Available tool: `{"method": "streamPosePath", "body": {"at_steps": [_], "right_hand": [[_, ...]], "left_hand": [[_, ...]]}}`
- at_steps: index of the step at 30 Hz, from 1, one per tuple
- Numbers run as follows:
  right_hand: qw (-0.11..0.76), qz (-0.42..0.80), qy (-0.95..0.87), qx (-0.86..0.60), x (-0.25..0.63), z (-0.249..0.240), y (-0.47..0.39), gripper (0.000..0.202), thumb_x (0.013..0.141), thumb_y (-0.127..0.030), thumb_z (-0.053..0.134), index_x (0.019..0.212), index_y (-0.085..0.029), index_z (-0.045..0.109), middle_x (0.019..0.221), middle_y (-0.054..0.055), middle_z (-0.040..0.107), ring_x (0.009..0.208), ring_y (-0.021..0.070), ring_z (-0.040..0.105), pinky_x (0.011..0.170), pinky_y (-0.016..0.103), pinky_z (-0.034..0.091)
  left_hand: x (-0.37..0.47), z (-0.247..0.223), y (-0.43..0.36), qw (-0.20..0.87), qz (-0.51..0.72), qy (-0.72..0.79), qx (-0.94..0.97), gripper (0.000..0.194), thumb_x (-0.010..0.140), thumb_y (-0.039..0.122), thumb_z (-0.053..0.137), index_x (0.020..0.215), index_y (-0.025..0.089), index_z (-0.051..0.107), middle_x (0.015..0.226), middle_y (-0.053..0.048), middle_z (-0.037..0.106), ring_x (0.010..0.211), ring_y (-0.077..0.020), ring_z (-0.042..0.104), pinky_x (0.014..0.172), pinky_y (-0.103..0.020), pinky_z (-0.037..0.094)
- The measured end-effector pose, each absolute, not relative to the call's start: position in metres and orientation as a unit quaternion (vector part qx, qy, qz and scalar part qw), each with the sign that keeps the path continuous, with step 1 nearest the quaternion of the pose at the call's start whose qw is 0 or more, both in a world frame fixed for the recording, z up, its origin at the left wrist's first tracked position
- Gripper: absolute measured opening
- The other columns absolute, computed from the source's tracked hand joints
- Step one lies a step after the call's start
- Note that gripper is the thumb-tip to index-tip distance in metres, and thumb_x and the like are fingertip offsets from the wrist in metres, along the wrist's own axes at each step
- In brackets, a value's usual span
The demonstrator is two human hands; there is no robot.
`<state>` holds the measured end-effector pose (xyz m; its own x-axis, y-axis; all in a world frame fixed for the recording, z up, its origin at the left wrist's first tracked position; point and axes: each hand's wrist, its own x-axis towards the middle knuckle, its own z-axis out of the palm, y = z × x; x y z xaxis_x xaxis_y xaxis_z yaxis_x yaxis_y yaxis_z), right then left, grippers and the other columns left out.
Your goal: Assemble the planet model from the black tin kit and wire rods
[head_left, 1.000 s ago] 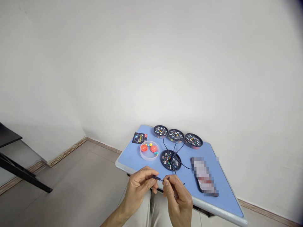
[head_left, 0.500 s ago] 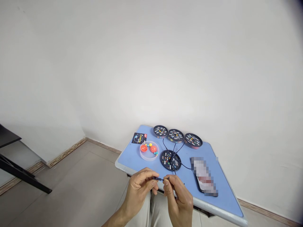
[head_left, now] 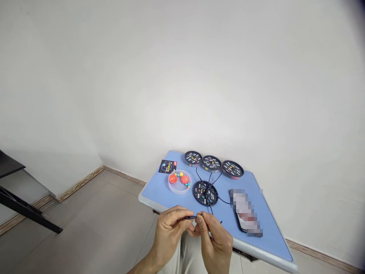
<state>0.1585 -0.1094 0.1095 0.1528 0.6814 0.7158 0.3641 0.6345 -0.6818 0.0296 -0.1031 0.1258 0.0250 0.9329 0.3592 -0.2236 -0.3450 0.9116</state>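
At the table's front edge, my left hand is closed, pinching a small black rod-shaped piece between thumb and fingers. My right hand pinches the other end, with a dark tip showing above its fingers. The fingertips of both hands are close together, and whether the piece is one part or two joined parts I cannot tell. Just beyond them lies a round black printed disc with a black part on it whose thin curved arms spread outward.
A clear round tray holds orange half-spheres and small coloured balls. Behind it lies a black printed card. Three round black tins line the table's back edge by the wall. A phone lies at the right of the blue table.
My left hand has shifted slightly right, so its fingertips are nearer my right hand and less of the black piece shows between them. The things on the table stay put.
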Motion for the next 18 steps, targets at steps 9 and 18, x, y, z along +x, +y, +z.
{"method": "streamPosePath", "body": {"at_steps": [9, 18], "right_hand": [[0.633, 0.177, -0.588, -0.471, 0.154, 0.091, -0.107, 0.018, 0.092, -0.029, 0.056, 0.078, -0.02, 0.064, 0.063, -0.001, 0.058, 0.056, 0.0127, 0.055, 0.053, 0.022, 0.046], [0.648, 0.198, -0.562, -0.474, 0.155, 0.082, -0.104, 0.024, 0.091, -0.034, 0.057, 0.073, -0.02, 0.065, 0.059, -0.002, 0.053, 0.048, 0.011, 0.049, 0.047, 0.021, 0.042]], "left_hand": [[0.033, 0.111, -0.099, 0.514, 0.606, 0.336, 0.506, 0.023, 0.076, 0.036, 0.075, 0.091, 0.019, 0.076, 0.07, -0.002, 0.066, 0.055, -0.0163, 0.067, 0.056, -0.028, 0.058], [0.042, 0.104, -0.097, 0.564, 0.6, 0.341, 0.453, 0.028, 0.072, 0.041, 0.079, 0.084, 0.016, 0.074, 0.053, 0.0, 0.066, 0.042, -0.0158, 0.062, 0.047, -0.027, 0.054]]}}
